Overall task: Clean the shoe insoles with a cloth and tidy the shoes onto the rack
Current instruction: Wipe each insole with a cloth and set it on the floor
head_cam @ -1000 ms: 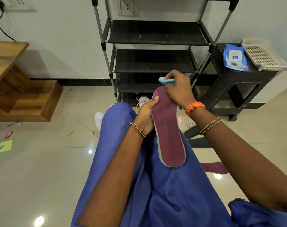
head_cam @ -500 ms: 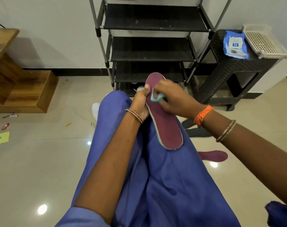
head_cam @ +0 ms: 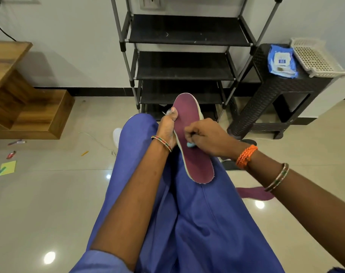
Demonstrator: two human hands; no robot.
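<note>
Head view: cloth (head_cam: 191, 144) mostly hidden under right hand (head_cam: 206, 135).

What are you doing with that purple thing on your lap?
A person is cleaning a shoe insole. The left hand holds the purple insole by its edge over the lap, and the right hand rubs a small light-blue cloth across its middle. A second insole lies on the floor to the right. The black shoe rack ahead has no shoes on the shelves in view.
</note>
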